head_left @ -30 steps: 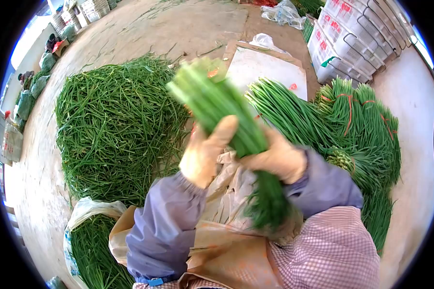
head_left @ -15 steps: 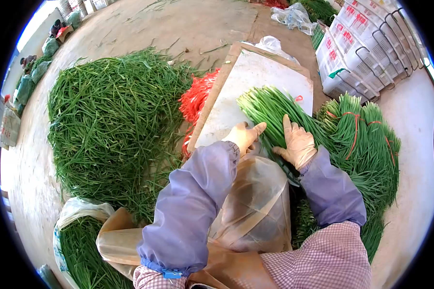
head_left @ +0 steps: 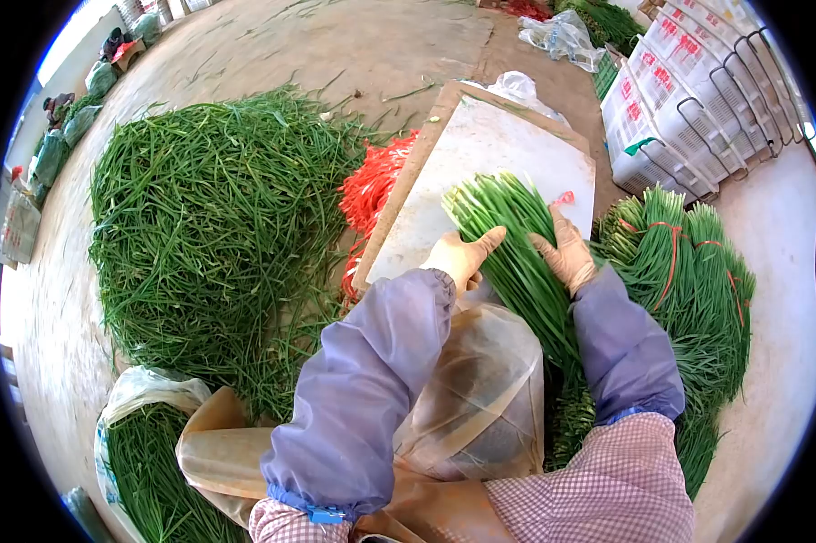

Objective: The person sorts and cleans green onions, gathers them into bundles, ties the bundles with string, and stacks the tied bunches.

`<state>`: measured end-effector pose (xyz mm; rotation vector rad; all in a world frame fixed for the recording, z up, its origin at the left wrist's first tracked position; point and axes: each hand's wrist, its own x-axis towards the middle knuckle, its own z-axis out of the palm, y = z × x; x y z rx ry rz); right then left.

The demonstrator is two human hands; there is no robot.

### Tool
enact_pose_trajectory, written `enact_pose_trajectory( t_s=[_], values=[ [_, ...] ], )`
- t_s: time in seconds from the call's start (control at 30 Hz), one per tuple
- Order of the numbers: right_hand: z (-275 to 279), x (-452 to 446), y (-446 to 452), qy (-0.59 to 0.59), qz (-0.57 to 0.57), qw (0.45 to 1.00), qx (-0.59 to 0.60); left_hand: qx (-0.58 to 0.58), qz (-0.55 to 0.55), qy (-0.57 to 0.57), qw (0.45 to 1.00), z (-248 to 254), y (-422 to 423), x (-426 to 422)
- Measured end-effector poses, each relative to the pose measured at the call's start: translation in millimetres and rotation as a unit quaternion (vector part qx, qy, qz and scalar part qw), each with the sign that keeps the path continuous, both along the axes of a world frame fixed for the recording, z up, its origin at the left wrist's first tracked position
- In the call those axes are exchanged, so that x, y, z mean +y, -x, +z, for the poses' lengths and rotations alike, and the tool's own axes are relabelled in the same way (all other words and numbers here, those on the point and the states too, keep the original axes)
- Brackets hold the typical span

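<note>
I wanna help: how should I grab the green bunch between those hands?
Probably cup the green bunch around its middle, one hand from each long side: it's long, lies slantwise, and its many separate stalks could spread.

This looks like a produce-packing shed: a loose heap of greens (head_left: pixel 213 244) lies on the floor (head_left: pixel 399 50) left of the left grip (head_left: pixel 467 257), banded bundles (head_left: pixel 697 271) right of the right grip (head_left: pixel 567 255), and stacked crates (head_left: pixel 684 95) (white, red-lettered) beyond them.
</note>
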<state>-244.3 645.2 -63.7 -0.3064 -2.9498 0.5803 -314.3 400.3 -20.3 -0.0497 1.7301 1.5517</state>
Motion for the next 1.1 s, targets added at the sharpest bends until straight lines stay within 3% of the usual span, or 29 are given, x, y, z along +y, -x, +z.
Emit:
enact_pose_trajectory(
  t_s=[0.1, 0.23, 0.33, 0.37, 0.43, 0.47, 0.53, 0.57, 0.63, 0.7, 0.73, 0.77, 0.8, 0.83, 0.87, 0.93, 0.97, 1.03, 1.1],
  values=[
    [13.4, -39.5, -18.5, 0.043, 0.081, 0.995, 0.025, 0.007, 0.002, 0.040, 0.999, -18.5, -4.6, 0.2],
    [21.9, -73.3, -39.1, 0.032, 0.115, 0.992, 0.040, 0.016, 0.026, -0.024, 0.999, -23.7, -29.2, -26.1],
    [10.4, -63.4, -22.0, 0.166, 0.102, 0.980, 0.036, 0.007, -0.053, 0.034, 0.998, -19.7, -22.1, -39.3],
    [6.9, -65.1, -12.4, 0.359, 0.064, 0.930, 0.043, 0.009, -0.051, 0.037, 0.998, -12.5, -22.5, -43.7],
    [11.8, -49.1, 1.9, 0.371, 0.004, 0.929, 0.002, 0.015, -0.046, 0.041, 0.998, 4.2, -22.4, -51.8],
    [14.6, -46.2, 6.0, 0.328, 0.002, 0.945, 0.005, 0.007, -0.033, 0.035, 0.999, -15.5, -19.2, -51.9],
    [21.1, -44.8, 11.0, 0.242, -0.004, 0.970, 0.009, -0.013, -0.027, 0.026, 0.999, -7.2, -15.7, -66.7],
    [18.2, -42.1, 13.8, 0.263, -0.009, 0.965, 0.016, -0.024, -0.023, 0.022, 0.999, -5.1, -13.8, -75.0],
    [4.9, -35.2, 21.1, 0.306, -0.019, 0.952, 0.028, 0.135, 0.034, 0.051, 0.989, -22.7, -8.0, -81.8],
    [0.0, -33.1, 26.8, 0.360, -0.054, 0.931, 0.020, 0.297, 0.126, 0.085, 0.943, -35.7, 0.4, -81.3],
    [-0.1, -34.3, 28.8, 0.366, -0.057, 0.929, 0.021, 0.267, 0.145, 0.030, 0.952, -37.8, 6.9, -78.7],
    [-0.5, -35.9, 30.5, 0.372, -0.060, 0.926, 0.021, 0.332, 0.138, 0.016, 0.933, -42.9, 14.2, -75.9],
    [16.7, -53.0, 25.9, 0.264, -0.044, 0.963, 0.033, 0.394, 0.129, 0.003, 0.910, -50.7, 21.0, -72.7],
    [14.1, -56.7, 24.9, 0.235, -0.017, 0.971, 0.043, 0.453, 0.120, -0.011, 0.883, -45.5, 23.9, -70.8],
    [11.0, -58.2, 24.1, 0.206, 0.011, 0.977, 0.054, 0.397, 0.110, -0.065, 0.909, -40.5, 23.8, -66.3],
    [8.0, -55.2, 22.8, 0.150, 0.058, 0.986, 0.045, 0.361, 0.066, -0.067, 0.928, -40.4, 24.2, -58.6],
    [6.3, -52.9, 22.1, 0.175, 0.051, 0.982, 0.047, 0.342, 0.044, -0.069, 0.936, -40.7, 24.4, -54.5],
    [6.5, -53.1, 20.9, 0.227, 0.039, 0.972, 0.051, 0.343, 0.072, -0.027, 0.936, -29.4, 23.7, -50.7],
    [22.7, -62.6, 13.0, 0.142, 0.054, 0.986, 0.063, 0.291, 0.055, 0.029, 0.955, -12.2, 23.8, -53.9]
  ],
)
